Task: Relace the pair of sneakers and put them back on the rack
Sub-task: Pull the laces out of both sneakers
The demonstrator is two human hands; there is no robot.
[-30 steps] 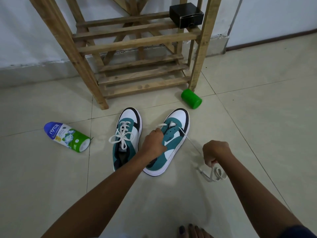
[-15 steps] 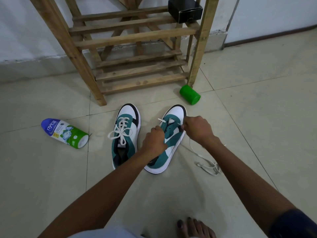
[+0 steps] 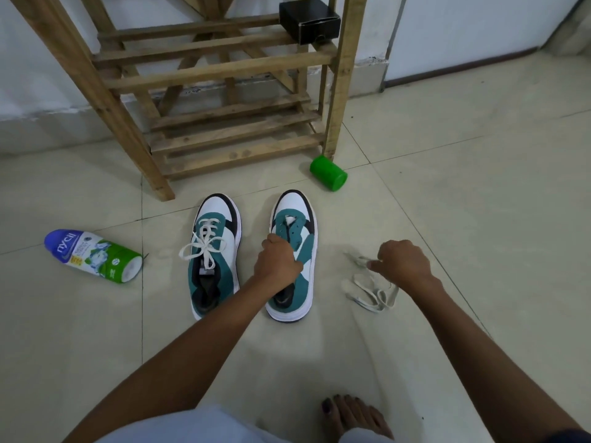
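Two teal, white and black sneakers stand side by side on the tiled floor before the wooden rack (image 3: 224, 71). The left sneaker (image 3: 214, 251) is laced with a white bow. The right sneaker (image 3: 295, 244) has bare eyelets. My left hand (image 3: 276, 262) grips its left side by the eyelets. To the right of that shoe a loose white lace (image 3: 371, 290) lies bunched on the floor, and my right hand (image 3: 403, 262) pinches one end of it just above the floor.
A blue and green powder bottle (image 3: 92, 255) lies on the floor at the left. A green cup (image 3: 328, 172) lies by the rack's right leg. A black box (image 3: 309, 20) sits on an upper rack shelf. My bare foot (image 3: 355, 417) shows at the bottom.
My right hand moved from the right sneaker's eyelets out to the right, and the lace now lies fully out of the shoe. My left hand stayed on the sneaker.
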